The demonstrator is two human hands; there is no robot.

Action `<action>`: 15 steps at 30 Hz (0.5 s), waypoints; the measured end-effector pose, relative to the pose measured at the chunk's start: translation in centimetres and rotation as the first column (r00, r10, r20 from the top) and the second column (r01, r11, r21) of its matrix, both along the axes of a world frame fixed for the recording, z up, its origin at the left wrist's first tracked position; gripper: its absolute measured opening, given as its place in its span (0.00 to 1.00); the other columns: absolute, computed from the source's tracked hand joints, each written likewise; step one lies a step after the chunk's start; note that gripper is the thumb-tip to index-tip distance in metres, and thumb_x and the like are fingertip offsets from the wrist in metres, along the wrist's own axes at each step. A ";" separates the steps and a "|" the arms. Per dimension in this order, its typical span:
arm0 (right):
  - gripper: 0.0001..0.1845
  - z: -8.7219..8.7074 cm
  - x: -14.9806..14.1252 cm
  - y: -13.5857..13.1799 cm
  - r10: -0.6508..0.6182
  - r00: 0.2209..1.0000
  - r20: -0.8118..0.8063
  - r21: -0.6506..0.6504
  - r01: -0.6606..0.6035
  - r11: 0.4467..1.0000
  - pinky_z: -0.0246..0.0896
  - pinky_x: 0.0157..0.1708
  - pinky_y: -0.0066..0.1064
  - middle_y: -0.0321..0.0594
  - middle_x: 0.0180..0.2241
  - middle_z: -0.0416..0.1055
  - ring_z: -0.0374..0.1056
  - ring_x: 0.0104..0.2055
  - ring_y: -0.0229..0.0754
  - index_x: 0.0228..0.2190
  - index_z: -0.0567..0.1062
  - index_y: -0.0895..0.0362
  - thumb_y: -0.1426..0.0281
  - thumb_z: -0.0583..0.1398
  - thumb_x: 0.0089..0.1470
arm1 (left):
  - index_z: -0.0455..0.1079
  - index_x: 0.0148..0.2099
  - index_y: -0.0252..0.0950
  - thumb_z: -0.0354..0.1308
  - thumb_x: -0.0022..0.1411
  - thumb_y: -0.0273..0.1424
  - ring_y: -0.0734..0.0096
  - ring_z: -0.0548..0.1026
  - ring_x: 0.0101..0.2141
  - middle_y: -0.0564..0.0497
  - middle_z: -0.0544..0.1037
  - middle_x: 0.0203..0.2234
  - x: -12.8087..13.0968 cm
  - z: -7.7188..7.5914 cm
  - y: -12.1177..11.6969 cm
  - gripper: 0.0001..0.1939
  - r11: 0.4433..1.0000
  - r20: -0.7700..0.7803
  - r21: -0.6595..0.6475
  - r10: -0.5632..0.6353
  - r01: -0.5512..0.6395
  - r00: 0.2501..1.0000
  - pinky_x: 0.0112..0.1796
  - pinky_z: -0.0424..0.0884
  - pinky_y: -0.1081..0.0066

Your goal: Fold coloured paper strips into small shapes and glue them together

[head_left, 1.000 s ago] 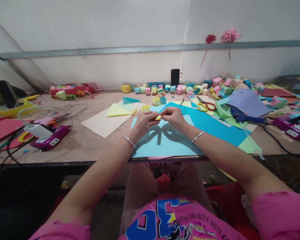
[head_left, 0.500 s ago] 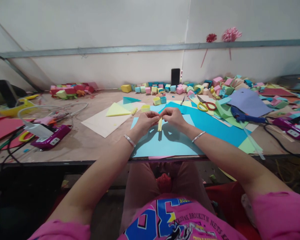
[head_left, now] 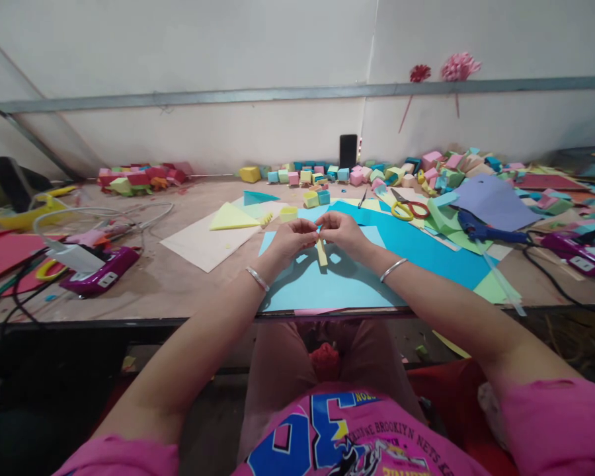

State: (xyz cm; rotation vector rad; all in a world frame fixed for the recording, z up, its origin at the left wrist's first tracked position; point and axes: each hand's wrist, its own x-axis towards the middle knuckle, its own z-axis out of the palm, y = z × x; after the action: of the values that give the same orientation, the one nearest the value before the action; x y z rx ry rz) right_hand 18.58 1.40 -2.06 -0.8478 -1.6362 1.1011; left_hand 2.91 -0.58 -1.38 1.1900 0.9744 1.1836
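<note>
Now yellow strip (head_left: pixel 322 254) more slanted

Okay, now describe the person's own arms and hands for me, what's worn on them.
Both the left hand and the right hand are without gloves. Each wrist wears a silvery bangle: one on the left, one on the right. The pink sleeves stop well short of the wrists.

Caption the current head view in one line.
Both hands, left and right, pinch a narrow yellow paper strip above light-blue paper.
</note>
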 end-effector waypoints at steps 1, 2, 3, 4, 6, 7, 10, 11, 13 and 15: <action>0.14 0.0 -0.1 -0.1 0.002 1.000 -0.009 0.003 -0.002 1.000 0.52 0.23 0.27 0.29 0.21 0.65 0.59 0.23 0.34 0.32 0.72 0.56 0.71 0.61 0.38 | 0.73 0.28 0.34 0.69 0.41 0.21 0.78 0.70 0.24 0.53 0.73 0.22 0.0 0.0 0.0 0.10 1.000 0.003 -0.002 0.000 0.000 1.000 0.27 0.65 0.74; 0.16 0.0 -0.2 -0.1 0.004 1.000 -0.014 0.012 -0.004 1.000 0.52 0.23 0.27 0.28 0.20 0.65 0.59 0.23 0.34 0.34 0.72 0.56 0.72 0.60 0.37 | 0.72 0.28 0.34 0.68 0.41 0.20 0.78 0.70 0.24 0.54 0.73 0.22 0.0 -0.1 0.0 0.10 1.000 0.008 -0.003 0.000 0.000 1.000 0.27 0.65 0.74; 0.17 -0.1 -0.2 -0.2 0.006 1.000 -0.013 0.028 -0.006 1.000 0.52 0.23 0.26 0.28 0.20 0.64 0.59 0.23 0.34 0.35 0.72 0.55 0.72 0.60 0.37 | 0.72 0.27 0.34 0.68 0.40 0.20 0.78 0.69 0.24 0.54 0.72 0.22 -0.1 -0.1 0.0 0.11 1.000 0.014 -0.007 0.003 -0.002 1.000 0.27 0.65 0.74; 0.17 -0.1 -0.3 -0.2 0.007 1.000 -0.004 0.053 -0.007 0.999 0.52 0.23 0.26 0.28 0.20 0.64 0.59 0.23 0.34 0.35 0.72 0.55 0.72 0.60 0.38 | 0.71 0.27 0.34 0.68 0.40 0.19 0.79 0.69 0.23 0.54 0.72 0.21 -0.1 -0.1 0.0 0.11 1.000 0.021 -0.014 0.008 -0.008 1.000 0.27 0.65 0.75; 0.12 -0.2 -0.3 -0.2 0.006 1.000 0.026 0.117 -0.009 0.993 0.54 0.24 0.27 0.29 0.20 0.66 0.61 0.24 0.35 0.33 0.71 0.55 0.71 0.60 0.41 | 0.70 0.26 0.34 0.69 0.39 0.20 0.79 0.69 0.23 0.55 0.71 0.21 -0.3 -0.1 0.2 0.12 0.999 0.040 -0.036 0.029 -0.027 0.999 0.26 0.64 0.76; 0.09 -0.3 -0.3 -0.1 0.007 0.999 0.042 0.147 -0.013 0.989 0.56 0.25 0.27 0.30 0.21 0.66 0.62 0.24 0.35 0.32 0.71 0.55 0.70 0.59 0.43 | 0.69 0.27 0.34 0.70 0.40 0.21 0.79 0.69 0.23 0.55 0.71 0.21 -0.4 -0.1 0.3 0.13 0.998 0.051 -0.051 0.040 -0.038 0.998 0.26 0.65 0.76; 0.05 -0.5 -0.1 0.3 0.017 0.997 0.080 0.213 -0.034 0.976 0.59 0.28 0.29 0.33 0.22 0.68 0.64 0.25 0.37 0.29 0.72 0.55 0.69 0.57 0.47 | 0.68 0.28 0.34 0.71 0.39 0.22 0.77 0.71 0.24 0.54 0.72 0.21 -0.6 -0.1 0.9 0.15 0.993 0.082 -0.103 0.067 -0.058 0.994 0.26 0.66 0.76; 0.05 -0.5 -0.1 0.4 0.018 0.995 0.094 0.231 -0.040 0.972 0.59 0.28 0.30 0.34 0.22 0.69 0.64 0.25 0.37 0.28 0.73 0.55 0.69 0.57 0.47 | 0.68 0.29 0.34 0.71 0.39 0.22 0.77 0.72 0.24 0.54 0.72 0.21 -0.7 -0.2 1.0 0.15 0.991 0.090 -0.117 0.074 -0.063 0.993 0.26 0.67 0.75; 0.05 -0.5 0.1 0.6 0.009 0.991 0.131 0.275 -0.045 0.960 0.58 0.30 0.30 0.34 0.24 0.70 0.63 0.27 0.37 0.27 0.74 0.55 0.71 0.57 0.46 | 0.68 0.29 0.34 0.71 0.39 0.21 0.77 0.71 0.24 0.55 0.71 0.21 -0.7 -0.3 1.3 0.16 0.987 0.100 -0.137 0.092 -0.078 0.991 0.26 0.68 0.75; 0.06 -0.4 0.3 0.7 -0.009 0.987 0.162 0.313 -0.043 0.949 0.58 0.32 0.30 0.35 0.26 0.71 0.63 0.29 0.38 0.26 0.75 0.55 0.74 0.58 0.44 | 0.67 0.28 0.34 0.70 0.39 0.21 0.79 0.71 0.23 0.56 0.70 0.20 -0.7 -0.4 1.3 0.15 0.985 0.107 -0.143 0.113 -0.097 0.988 0.26 0.68 0.76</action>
State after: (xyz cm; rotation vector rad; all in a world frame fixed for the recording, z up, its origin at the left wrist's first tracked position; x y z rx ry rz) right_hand 18.89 2.11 -2.45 -0.7259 -1.8956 0.7666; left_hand 2.21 0.76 -1.74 0.9612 1.0240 1.2339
